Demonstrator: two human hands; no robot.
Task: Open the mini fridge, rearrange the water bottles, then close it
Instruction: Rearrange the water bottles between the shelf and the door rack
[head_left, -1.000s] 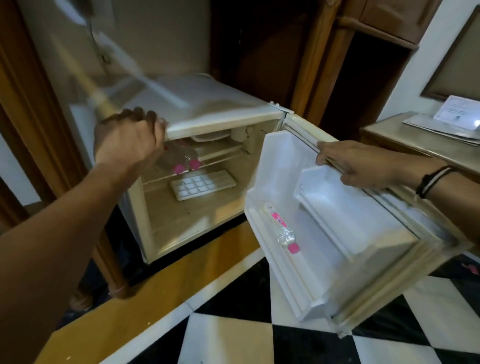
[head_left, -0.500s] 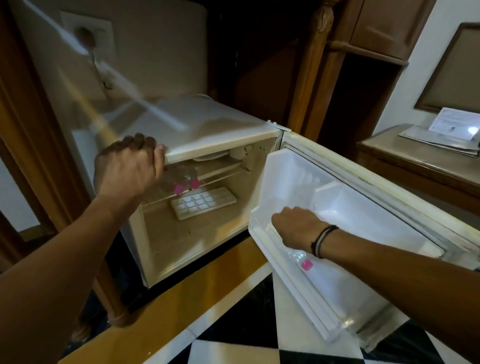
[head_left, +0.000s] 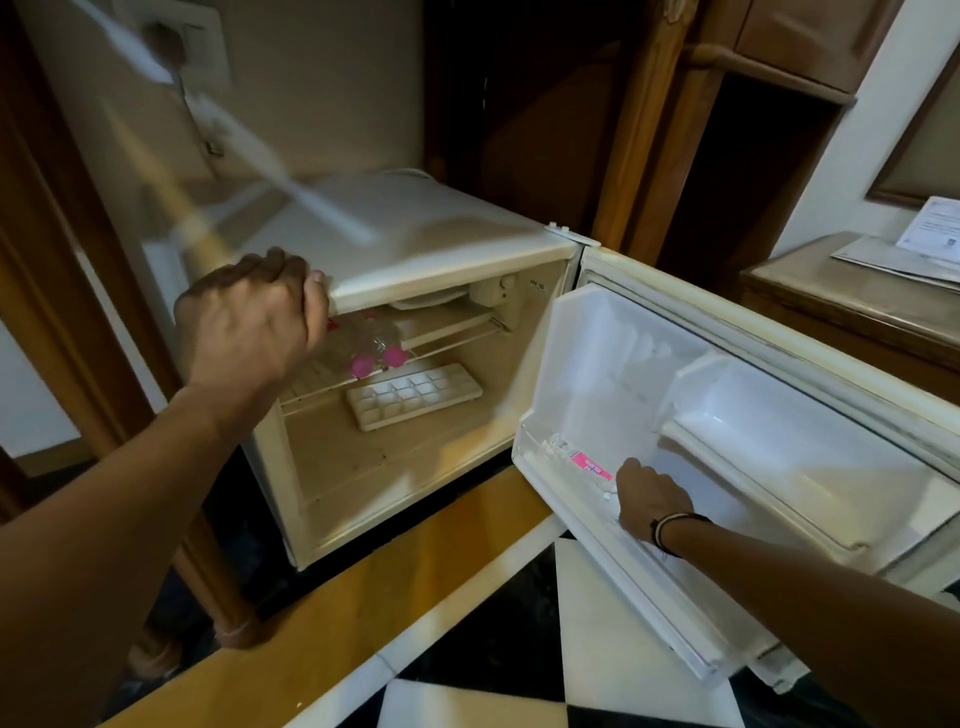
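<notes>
Black and white floor tiles (head_left: 467, 691) lie under a small white fridge (head_left: 415, 234) with its door (head_left: 779, 415) wide open. From the head view, the left hand (head_left: 249, 317) grips the top front edge of the fridge. Two pink-capped bottles (head_left: 371, 345) lie on the wire shelf inside. The right hand (head_left: 652, 501) is closed around a bottle (head_left: 582, 462) lying in the low door shelf. I think rearranging has begun; next, lift that bottle out.
</notes>
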